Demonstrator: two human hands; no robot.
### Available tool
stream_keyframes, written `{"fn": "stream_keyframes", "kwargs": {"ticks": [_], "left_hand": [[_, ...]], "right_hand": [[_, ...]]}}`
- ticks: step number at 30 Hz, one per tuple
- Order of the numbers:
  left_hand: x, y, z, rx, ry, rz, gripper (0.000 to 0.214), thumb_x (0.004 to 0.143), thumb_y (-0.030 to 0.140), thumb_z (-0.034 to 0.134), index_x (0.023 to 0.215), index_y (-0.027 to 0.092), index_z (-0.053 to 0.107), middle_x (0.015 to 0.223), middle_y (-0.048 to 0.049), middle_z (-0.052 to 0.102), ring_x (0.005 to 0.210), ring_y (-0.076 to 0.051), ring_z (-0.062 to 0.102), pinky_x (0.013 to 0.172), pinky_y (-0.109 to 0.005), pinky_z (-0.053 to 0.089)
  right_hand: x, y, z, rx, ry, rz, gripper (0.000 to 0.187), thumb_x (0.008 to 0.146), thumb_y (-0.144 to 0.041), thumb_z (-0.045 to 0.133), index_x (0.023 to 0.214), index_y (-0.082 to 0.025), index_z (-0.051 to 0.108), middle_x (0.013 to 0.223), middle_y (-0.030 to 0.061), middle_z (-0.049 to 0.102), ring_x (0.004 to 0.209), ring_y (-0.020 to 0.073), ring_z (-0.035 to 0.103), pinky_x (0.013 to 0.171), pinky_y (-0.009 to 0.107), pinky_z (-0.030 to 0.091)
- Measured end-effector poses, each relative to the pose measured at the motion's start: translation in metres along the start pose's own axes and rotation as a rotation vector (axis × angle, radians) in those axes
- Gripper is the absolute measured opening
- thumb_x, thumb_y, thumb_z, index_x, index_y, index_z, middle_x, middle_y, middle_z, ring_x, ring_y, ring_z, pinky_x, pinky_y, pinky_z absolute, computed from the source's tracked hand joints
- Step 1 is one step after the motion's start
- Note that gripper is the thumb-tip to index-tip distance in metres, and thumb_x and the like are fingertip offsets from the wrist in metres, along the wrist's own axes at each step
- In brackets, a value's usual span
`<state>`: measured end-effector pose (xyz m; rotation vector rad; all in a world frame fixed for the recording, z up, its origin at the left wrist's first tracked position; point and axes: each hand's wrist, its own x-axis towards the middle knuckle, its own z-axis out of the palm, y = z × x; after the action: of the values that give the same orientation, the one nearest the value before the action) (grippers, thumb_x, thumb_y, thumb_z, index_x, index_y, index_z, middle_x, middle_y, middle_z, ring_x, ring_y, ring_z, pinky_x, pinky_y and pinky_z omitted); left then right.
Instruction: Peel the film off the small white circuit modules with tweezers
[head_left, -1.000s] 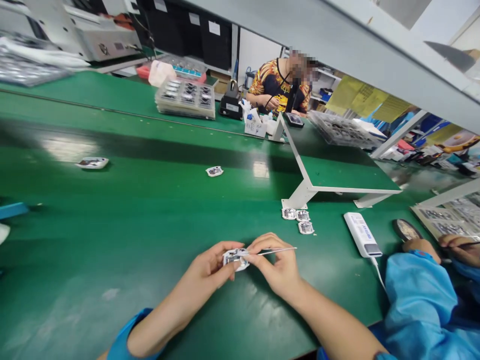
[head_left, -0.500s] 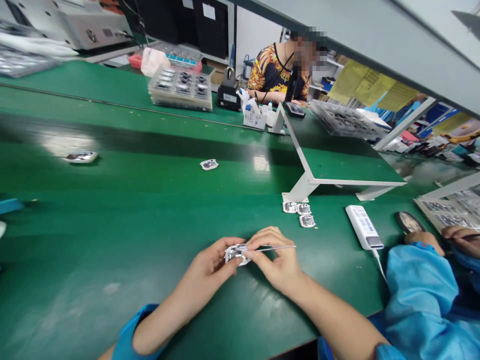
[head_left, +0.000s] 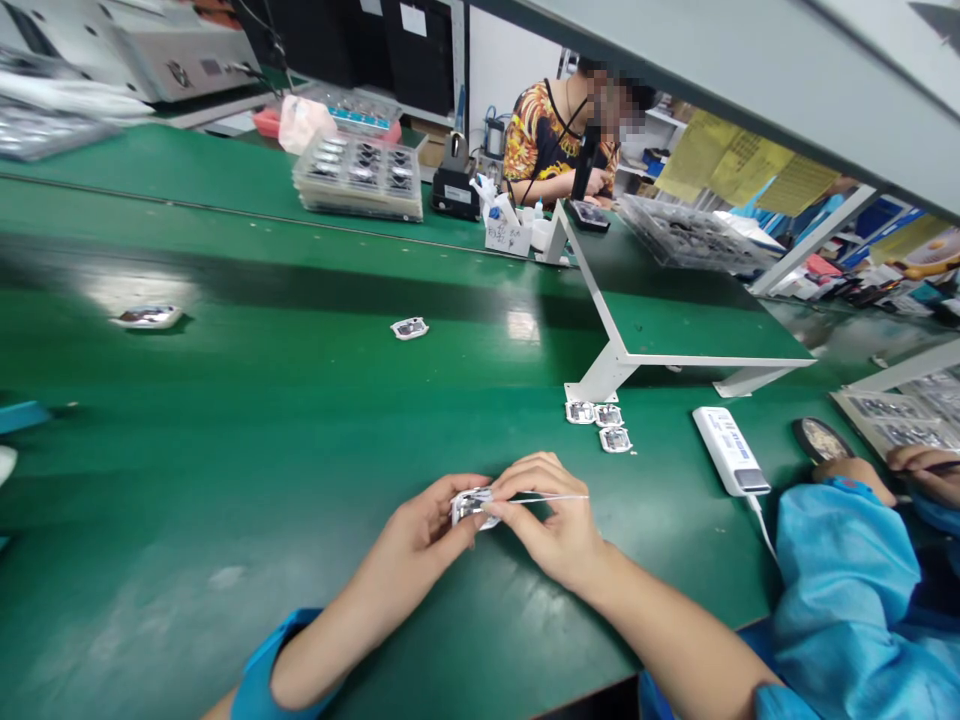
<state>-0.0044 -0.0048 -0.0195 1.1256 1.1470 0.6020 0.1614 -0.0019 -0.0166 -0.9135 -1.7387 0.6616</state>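
Note:
My left hand grips a small white-framed electronic part with a silvery inside, fingers behind it and thumb at its near edge. From the right, my right hand pinches slender tweezers between thumb and fingers. Their two thin arms meet at the end pointing right; the tips are at the part, too small to make out. Both hands are close together just above the green bench. Beyond my right hand lie three similar white-framed parts.
A white stand with a green top rises behind these parts. Right of them lie a white corded device and a co-worker's blue sleeve. Two more parts lie on the green strip behind. Stacked clear trays stand further back.
The two parts on the strip behind have shifted slightly left. The person across the bench has raised a hand. My hands hold almost the same pose; the tweezers' angle differs slightly.

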Motion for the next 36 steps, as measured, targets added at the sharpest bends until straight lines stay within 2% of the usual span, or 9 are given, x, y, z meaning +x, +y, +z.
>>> {"fn": "stream_keyframes", "kwargs": {"ticks": [4, 10, 17, 24, 36], "left_hand": [[-0.001, 0.001, 0.001, -0.017, 0.001, -0.005, 0.056, 0.07, 0.046, 0.06, 0.111, 0.011, 0.048, 0.094, -0.0052, 0.059, 0.077, -0.006, 0.049, 0.07, -0.016, 0.041], [-0.001, 0.005, 0.001, -0.086, 0.065, -0.024, 0.057, 0.068, 0.043, 0.062, 0.113, 0.011, 0.049, 0.087, -0.0035, 0.058, 0.07, -0.005, 0.048, 0.065, -0.015, 0.039], [-0.004, 0.009, 0.002, -0.094, 0.04, -0.034, 0.056, 0.067, 0.043, 0.064, 0.112, 0.012, 0.05, 0.086, -0.0034, 0.059, 0.067, -0.004, 0.046, 0.062, -0.014, 0.038], [-0.007, 0.01, 0.001, -0.151, 0.12, -0.05, 0.047, 0.077, 0.047, 0.054, 0.111, 0.014, 0.054, 0.087, -0.0019, 0.055, 0.064, -0.003, 0.044, 0.054, -0.013, 0.036], [-0.006, 0.011, 0.0, -0.2, 0.093, -0.072, 0.045, 0.077, 0.048, 0.055, 0.106, 0.014, 0.054, 0.082, -0.0019, 0.054, 0.063, -0.003, 0.043, 0.053, -0.012, 0.035]], "right_hand": [[0.001, 0.001, 0.0, -0.002, 0.009, -0.009, 0.006, 0.08, -0.013, 0.068, 0.08, -0.017, 0.064, 0.078, 0.0033, 0.07, 0.075, 0.0155, 0.064, 0.075, 0.033, 0.045], [0.001, -0.002, 0.0, 0.019, 0.008, -0.012, 0.004, 0.081, -0.018, 0.068, 0.079, -0.02, 0.065, 0.078, 0.0029, 0.071, 0.075, 0.0165, 0.065, 0.075, 0.034, 0.046], [0.001, 0.001, 0.002, 0.039, -0.016, -0.018, 0.005, 0.081, -0.019, 0.068, 0.077, -0.021, 0.066, 0.077, 0.0023, 0.072, 0.075, 0.0173, 0.066, 0.076, 0.036, 0.047], [0.0, 0.002, -0.002, 0.22, 0.046, 0.286, 0.005, 0.08, -0.021, 0.068, 0.082, -0.017, 0.065, 0.084, 0.0059, 0.069, 0.079, 0.0174, 0.066, 0.075, 0.032, 0.052], [0.004, 0.007, -0.003, 0.35, 0.014, 0.507, 0.015, 0.075, -0.029, 0.069, 0.076, -0.016, 0.062, 0.072, 0.0027, 0.067, 0.067, 0.0144, 0.064, 0.066, 0.026, 0.051]]}}
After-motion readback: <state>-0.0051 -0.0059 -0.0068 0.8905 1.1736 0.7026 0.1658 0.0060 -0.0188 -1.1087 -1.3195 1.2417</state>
